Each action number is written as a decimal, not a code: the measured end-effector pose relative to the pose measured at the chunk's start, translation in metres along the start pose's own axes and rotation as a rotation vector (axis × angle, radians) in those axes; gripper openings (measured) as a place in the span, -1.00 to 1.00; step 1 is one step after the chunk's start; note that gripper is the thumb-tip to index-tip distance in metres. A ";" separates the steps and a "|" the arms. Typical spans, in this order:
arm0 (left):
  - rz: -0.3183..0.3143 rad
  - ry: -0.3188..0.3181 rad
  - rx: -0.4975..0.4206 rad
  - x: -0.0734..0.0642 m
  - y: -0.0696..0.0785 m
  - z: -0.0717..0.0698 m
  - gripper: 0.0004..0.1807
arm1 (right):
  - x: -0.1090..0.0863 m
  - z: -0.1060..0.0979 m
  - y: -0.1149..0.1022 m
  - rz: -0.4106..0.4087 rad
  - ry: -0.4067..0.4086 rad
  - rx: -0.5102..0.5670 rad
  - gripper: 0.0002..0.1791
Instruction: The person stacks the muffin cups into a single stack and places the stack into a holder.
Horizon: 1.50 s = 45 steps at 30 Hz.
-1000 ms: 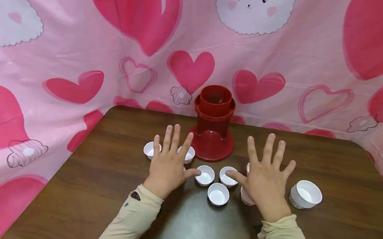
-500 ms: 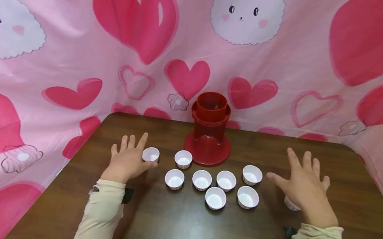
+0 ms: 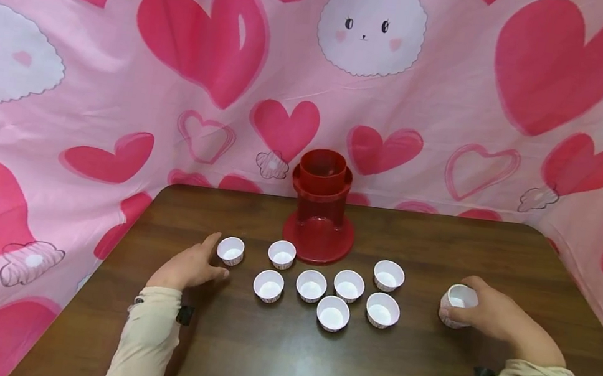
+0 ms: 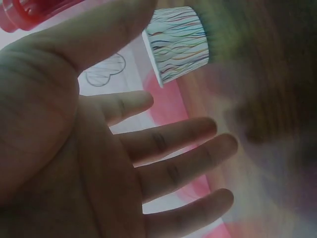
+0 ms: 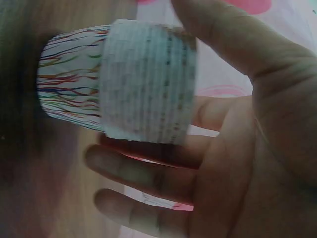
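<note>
Fingers of right hand (image 3: pixel 500 314) curled round cup stack (image 5: pixel 148 82) (spread 0.5 s ago); left hand (image 3: pixel 186 269) loose, empty, beside cup (image 3: pixel 230 251)

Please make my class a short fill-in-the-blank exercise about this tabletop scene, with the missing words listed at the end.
1. The stack of cups is nearest to the person's ___ hand.
2. Apart from that stack, ___ single cups stand on the table.
3. The stand with a round base, behind the cups, is coloured ___.
4. The large red shapes printed on the pink cloth are ___.

Missing words: right; eight; red; hearts.
</note>
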<state>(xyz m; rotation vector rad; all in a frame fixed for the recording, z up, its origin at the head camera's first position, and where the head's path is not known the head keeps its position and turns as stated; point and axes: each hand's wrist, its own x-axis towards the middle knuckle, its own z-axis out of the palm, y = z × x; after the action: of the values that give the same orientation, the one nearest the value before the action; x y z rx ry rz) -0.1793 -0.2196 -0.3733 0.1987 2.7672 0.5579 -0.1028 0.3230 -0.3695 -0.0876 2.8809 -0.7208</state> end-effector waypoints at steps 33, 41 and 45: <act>0.032 0.193 -0.014 0.020 0.014 0.025 -0.32 | 0.026 0.040 0.015 -0.055 0.181 0.235 -0.14; 0.032 0.216 -0.100 0.024 0.006 0.026 -0.32 | 0.025 0.042 0.016 -0.064 0.183 0.325 -0.02; 0.046 0.261 -0.153 0.024 0.003 0.022 -0.30 | 0.024 0.042 0.018 -0.065 0.191 0.399 -0.15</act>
<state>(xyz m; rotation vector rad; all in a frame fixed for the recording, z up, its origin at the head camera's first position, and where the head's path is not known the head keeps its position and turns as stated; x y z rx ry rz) -0.1945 -0.2045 -0.3978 0.1650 2.9574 0.8593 -0.1190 0.3171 -0.4180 -0.0632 2.8510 -1.3677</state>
